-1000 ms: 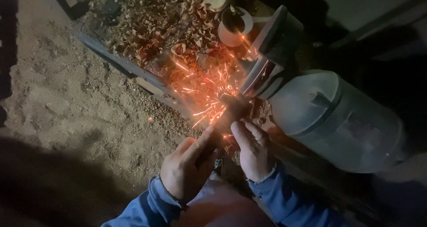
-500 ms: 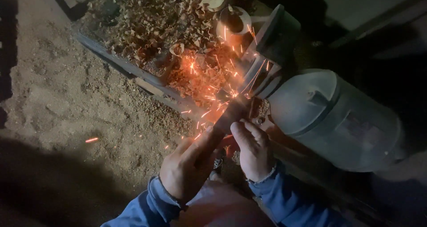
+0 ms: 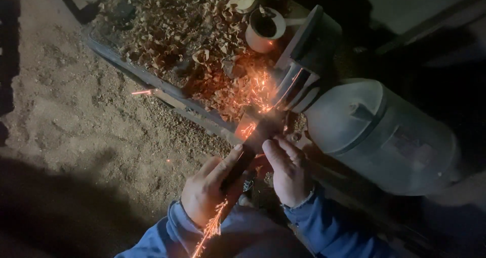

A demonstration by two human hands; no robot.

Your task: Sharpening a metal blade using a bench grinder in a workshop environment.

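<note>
Your left hand (image 3: 205, 192) grips the dark metal blade (image 3: 250, 146) near its back end; your right hand (image 3: 289, 174) presses it toward the grinding wheel (image 3: 293, 88) ahead. It's likely stiff, hot near the sparks.

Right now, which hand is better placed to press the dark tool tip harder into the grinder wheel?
Right, probably. The right hand lies over the dark flat metal tool nearest the grey bench grinder wheel, where the sparks fly. The left hand grips the tool's rear end, farther back.

A rough workshop. A bench grinder (image 3: 309, 81) throws orange sparks (image 3: 255, 93). Wood shavings (image 3: 177, 30) fill a tray, and sawdust covers the floor (image 3: 76, 121).
</note>
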